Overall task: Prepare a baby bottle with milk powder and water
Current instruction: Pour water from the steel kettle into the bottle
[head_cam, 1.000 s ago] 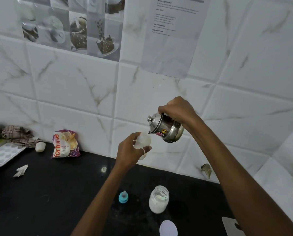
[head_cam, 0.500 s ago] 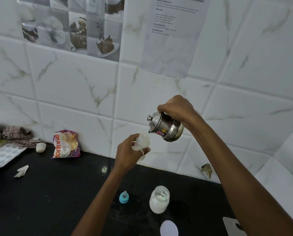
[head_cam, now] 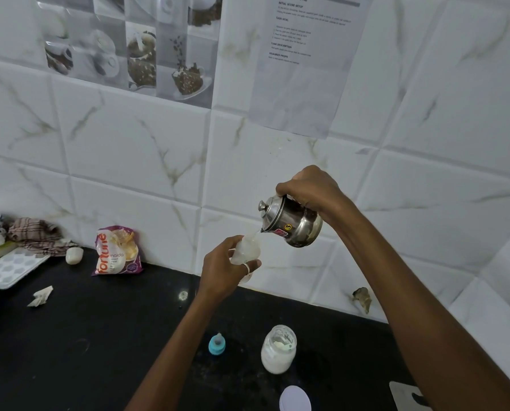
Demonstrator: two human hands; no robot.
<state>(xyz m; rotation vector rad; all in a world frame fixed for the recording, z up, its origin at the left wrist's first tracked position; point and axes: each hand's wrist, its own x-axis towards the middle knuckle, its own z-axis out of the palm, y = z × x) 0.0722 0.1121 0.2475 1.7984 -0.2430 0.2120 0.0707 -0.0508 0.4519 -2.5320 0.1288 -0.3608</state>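
**Water running from steel pot into baby bottle at mid-frame**

Water falls in a thin stream from the tilted steel pot [head_cam: 292,225] into the mouth of the baby bottle [head_cam: 248,249], both held in the air in front of the tiled wall [head_cam: 135,161]. The right hand [head_cam: 307,188] clasps the pot from above, fingers curled over its upper rear. The left hand [head_cam: 221,269] wraps its fingers round the bottle just below the spout.

Under the forearms, low in the frame, stand a blue teat [head_cam: 217,344] and, beside it, an open jar of white powder [head_cam: 278,350]. A white lid [head_cam: 294,398] is cut by the bottom edge.

The black counter [head_cam: 99,345] shows a wide dark stretch between the teat and a crumpled paper scrap [head_cam: 41,295] at left. Along its back edge against the wall lean a flour packet [head_cam: 117,252] and a heap of cloth [head_cam: 34,235]. An ice tray [head_cam: 10,266] lies at the left edge. A printed sheet [head_cam: 307,69] hangs on the wall at upper right.
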